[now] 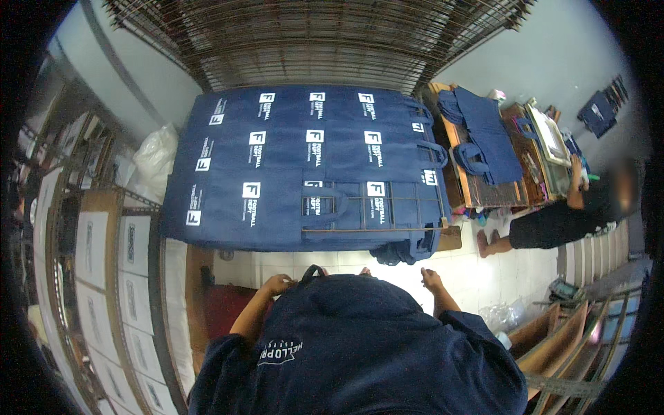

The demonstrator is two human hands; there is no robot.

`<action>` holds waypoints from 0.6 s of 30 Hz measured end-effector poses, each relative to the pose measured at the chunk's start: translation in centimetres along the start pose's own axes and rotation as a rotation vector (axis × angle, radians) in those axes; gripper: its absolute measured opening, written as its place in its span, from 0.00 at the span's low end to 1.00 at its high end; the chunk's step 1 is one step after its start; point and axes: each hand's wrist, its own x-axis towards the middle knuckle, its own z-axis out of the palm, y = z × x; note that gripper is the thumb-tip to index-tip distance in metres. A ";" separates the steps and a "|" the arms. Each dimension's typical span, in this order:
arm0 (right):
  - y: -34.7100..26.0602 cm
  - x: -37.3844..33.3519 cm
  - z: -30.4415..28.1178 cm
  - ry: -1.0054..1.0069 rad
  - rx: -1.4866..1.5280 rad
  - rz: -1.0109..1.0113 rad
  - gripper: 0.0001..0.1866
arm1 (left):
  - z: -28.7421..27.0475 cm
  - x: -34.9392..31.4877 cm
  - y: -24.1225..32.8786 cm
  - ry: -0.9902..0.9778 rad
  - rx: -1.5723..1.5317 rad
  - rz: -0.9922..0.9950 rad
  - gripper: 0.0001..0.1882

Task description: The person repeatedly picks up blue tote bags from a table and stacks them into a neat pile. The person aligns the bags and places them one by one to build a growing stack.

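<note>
My left hand [279, 283] is closed, its fingers curled beside a dark strap loop [312, 272] that rises in front of my navy shirt [339, 339]. What the fingers grip, if anything, is hidden. Farther right, my right hand [430, 278] is closed in a pinch above the pale floor; I cannot make out anything in it. Ahead of both hands, navy tote bags [283, 159] with white prints lie in overlapping rows on a broad surface. A wire rack [377, 225] rests over the bags at the near right, and several bag handles hang at that side.
A wire shelf [318, 41] overhangs the far side. More navy bags [487, 135] lie on a wooden table [484, 197] at right, where a person [574, 214] stands by a white tray [550, 135]. White boxes [93, 249] line the left; wooden boards [553, 339] lean at lower right.
</note>
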 end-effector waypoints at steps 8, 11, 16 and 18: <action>-9.8 -1.1 -3.8 -0.346 0.019 0.244 0.31 | 4.0 -0.6 -4.5 -0.234 -0.449 -0.255 0.29; -9.2 -1.3 -3.8 -0.357 -0.006 0.193 0.30 | 2.8 -1.1 -4.9 -0.053 -0.341 -0.284 0.31; -8.1 -2.4 -2.8 -0.210 0.010 0.156 0.20 | -1.0 -2.8 -1.9 0.252 -0.352 -0.451 0.33; -9.1 -2.6 -2.8 -0.212 -0.054 0.139 0.19 | -1.3 -3.7 -1.5 0.295 -0.347 -0.441 0.33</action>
